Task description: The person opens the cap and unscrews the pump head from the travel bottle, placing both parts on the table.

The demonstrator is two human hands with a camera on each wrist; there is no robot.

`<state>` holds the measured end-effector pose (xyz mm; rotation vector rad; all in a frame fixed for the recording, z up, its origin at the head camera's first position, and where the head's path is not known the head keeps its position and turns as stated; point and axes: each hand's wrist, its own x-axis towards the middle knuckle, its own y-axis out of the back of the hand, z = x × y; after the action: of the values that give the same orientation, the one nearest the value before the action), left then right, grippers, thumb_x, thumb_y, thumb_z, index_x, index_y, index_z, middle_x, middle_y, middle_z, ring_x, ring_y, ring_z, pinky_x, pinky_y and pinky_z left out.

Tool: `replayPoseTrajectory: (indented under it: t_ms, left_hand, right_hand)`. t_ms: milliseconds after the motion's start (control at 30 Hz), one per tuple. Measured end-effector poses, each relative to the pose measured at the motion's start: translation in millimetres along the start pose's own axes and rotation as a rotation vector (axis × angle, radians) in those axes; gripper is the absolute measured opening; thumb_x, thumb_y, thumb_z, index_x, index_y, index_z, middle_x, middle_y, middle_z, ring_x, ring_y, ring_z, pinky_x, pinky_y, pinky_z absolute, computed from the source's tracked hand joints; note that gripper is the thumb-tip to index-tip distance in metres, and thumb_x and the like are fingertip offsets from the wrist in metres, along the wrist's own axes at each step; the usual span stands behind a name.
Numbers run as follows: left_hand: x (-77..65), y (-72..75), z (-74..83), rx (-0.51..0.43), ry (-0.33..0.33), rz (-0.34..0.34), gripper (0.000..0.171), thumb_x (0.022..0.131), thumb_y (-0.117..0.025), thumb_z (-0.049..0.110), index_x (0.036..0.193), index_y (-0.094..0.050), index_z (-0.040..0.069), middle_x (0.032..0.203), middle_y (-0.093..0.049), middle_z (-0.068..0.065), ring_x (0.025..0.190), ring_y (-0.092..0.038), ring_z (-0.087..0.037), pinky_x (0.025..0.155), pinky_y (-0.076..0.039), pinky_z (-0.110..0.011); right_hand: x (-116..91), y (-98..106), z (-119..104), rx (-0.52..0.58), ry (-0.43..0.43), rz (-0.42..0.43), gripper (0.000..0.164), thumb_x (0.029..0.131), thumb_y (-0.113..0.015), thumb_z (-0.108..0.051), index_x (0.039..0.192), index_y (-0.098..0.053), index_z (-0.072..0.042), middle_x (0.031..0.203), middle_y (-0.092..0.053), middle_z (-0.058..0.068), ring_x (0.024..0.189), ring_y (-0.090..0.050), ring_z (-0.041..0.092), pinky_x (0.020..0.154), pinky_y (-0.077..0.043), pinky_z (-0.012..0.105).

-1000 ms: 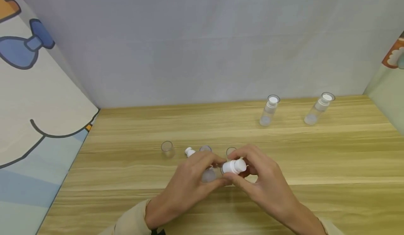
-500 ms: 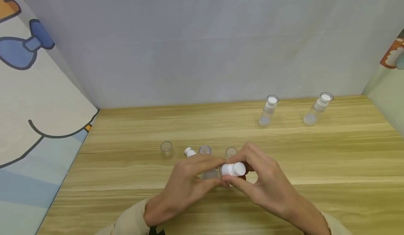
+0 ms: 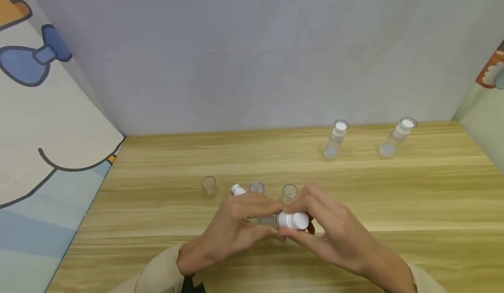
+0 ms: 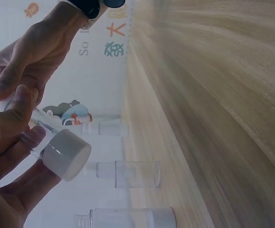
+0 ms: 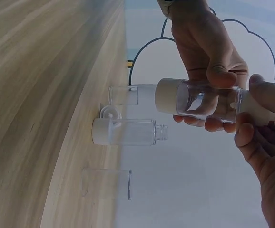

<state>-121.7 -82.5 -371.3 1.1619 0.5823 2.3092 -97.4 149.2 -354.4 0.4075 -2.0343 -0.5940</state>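
Gripped in my left hand is a small clear pump bottle with a white base, held tilted above the table. The thumb and fingers of my right hand pinch the white pump head at the bottle's neck. Both hands' fingertips meet around that neck. Just beyond the hands stands an open clear bottle with a bare threaded neck. Beside it lies a loose white pump head, partly hidden behind my left hand. A clear cap stands near my right fingers.
Another clear cap stands on the wood-grain table to the left. Two capped pump bottles, a nearer one and one further right, stand at the back right before a pale cloth wall.
Both hands and the bottle have shifted slightly toward the person, showing more of the right clear cap. Both hands keep their hold on the bottle and pump head.
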Motion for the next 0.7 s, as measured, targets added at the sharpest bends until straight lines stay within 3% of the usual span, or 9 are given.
replayPoseTrajectory:
  t_ms: [100,267,433,567,700]
  left_hand:
    - [0.2,2.5,-3.7,-0.092,0.012,-0.064,0.041,0.076,-0.089,0.009,0.115,-0.079,0.003,0.111,-0.081,-0.008,0.102,-0.077,-0.017,0.091,-0.061,-0.023]
    - [-1.0,6.0,-9.2,-0.277,0.053,-0.188,0.044,0.073,-0.088,0.007,0.115,-0.078,0.001,0.110,-0.081,-0.009,0.103,-0.076,-0.014,0.090,-0.061,-0.025]
    - [-2.8,4.2,-10.5,-0.337,0.095,-0.209,0.041,0.074,-0.088,0.007,0.113,-0.079,0.001,0.106,-0.081,-0.008,0.097,-0.075,-0.012,0.087,-0.063,-0.027]
    - [-3.6,1.8,-6.2,-0.430,0.265,-0.171,0.043,0.075,-0.088,0.007,0.117,-0.077,-0.001,0.112,-0.080,-0.011,0.102,-0.075,-0.011,0.089,-0.064,-0.031]
    - [-2.1,-0.8,-1.5,-0.497,0.464,-0.087,0.042,0.077,-0.089,0.005,0.117,-0.077,0.001,0.116,-0.079,-0.013,0.111,-0.073,-0.013,0.097,-0.062,-0.034]
  right_hand:
    - [1.2,1.7,-1.5,-0.007,0.069,-0.044,0.026,0.100,-0.070,-0.027,0.108,-0.066,-0.002,0.101,-0.059,0.001,0.073,-0.055,0.003,0.067,-0.044,0.001]
    - [4.2,6.6,-7.9,-0.014,0.128,-0.197,0.022,0.105,-0.064,-0.024,0.116,-0.065,-0.005,0.108,-0.057,-0.002,0.087,-0.065,0.002,0.080,-0.052,0.004]
    - [8.9,12.3,-9.4,-0.011,0.115,-0.273,0.022,0.105,-0.062,-0.025,0.121,-0.064,-0.009,0.117,-0.057,-0.002,0.097,-0.068,0.005,0.087,-0.054,0.008]
    - [11.9,14.2,-7.0,0.041,0.067,-0.218,0.037,0.101,-0.070,-0.026,0.129,-0.060,-0.004,0.125,-0.056,0.002,0.099,-0.062,0.005,0.088,-0.052,0.009]
    - [10.6,10.8,-5.0,0.052,-0.065,-0.108,0.059,0.091,-0.080,-0.035,0.133,-0.055,-0.001,0.126,-0.054,0.006,0.095,-0.053,0.005,0.082,-0.049,0.012]
